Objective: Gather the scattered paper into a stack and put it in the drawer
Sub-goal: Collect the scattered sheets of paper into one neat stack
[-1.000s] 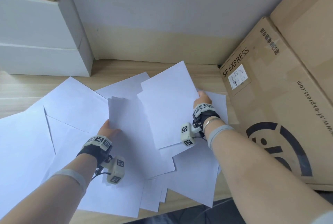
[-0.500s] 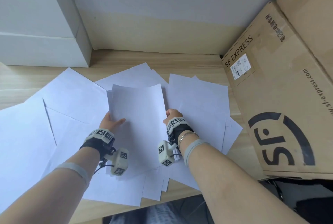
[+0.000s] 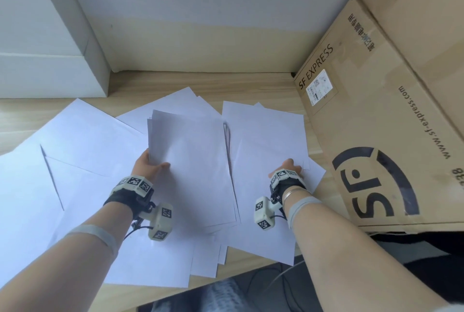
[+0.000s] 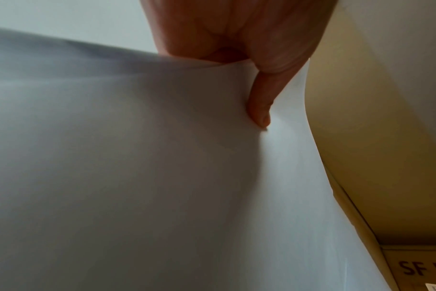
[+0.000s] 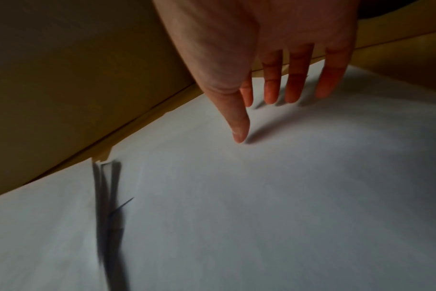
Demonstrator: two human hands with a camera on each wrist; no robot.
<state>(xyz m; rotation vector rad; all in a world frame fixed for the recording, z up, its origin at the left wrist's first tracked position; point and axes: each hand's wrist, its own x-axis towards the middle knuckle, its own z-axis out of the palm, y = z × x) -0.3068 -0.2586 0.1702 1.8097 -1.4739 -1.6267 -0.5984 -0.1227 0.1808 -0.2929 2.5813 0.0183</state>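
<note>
White paper sheets lie scattered over the wooden desk [image 3: 251,85]. My left hand [image 3: 148,166] pinches the left edge of a small stack of sheets [image 3: 190,166] lifted off the desk, thumb [image 4: 259,110] on top and fingers hidden beneath. Over loose sheets [image 3: 266,136] at the right, beside the cardboard box, my right hand [image 3: 286,168] holds nothing. The right wrist view shows its fingers [image 5: 271,88] straight and spread just above a sheet [image 5: 261,196], with their shadows on the paper. No drawer is in view.
A large SF Express cardboard box [image 3: 376,123] borders the papers on the right. White boxes [image 3: 45,55] stand at the back left against the wall. More sheets [image 3: 30,198] spread to the left, and some overhang the desk's front edge [image 3: 206,271].
My right hand let go of the stack's right edge and moved right, over the loose sheets by the box. The left hand kept holding the stack.
</note>
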